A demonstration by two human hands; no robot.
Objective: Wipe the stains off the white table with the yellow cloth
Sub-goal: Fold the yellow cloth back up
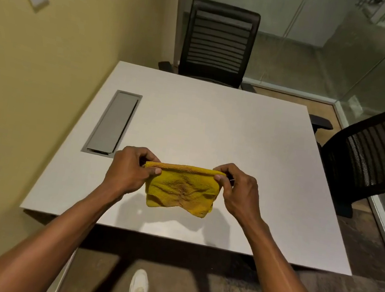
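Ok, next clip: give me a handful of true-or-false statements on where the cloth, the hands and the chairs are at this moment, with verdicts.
1. Both hands hold the yellow cloth by its top corners. True: left hand, right hand.
2. The cloth lies spread flat on the white table. False: it hangs from the hands, casting a shadow on the table below it.
3. A grey cable hatch is set into the table's left side. True.
4. Its lid stands wide open. False: it looks closed.
5. Only one black chair is at the table. False: there is a far chair and a right chair.
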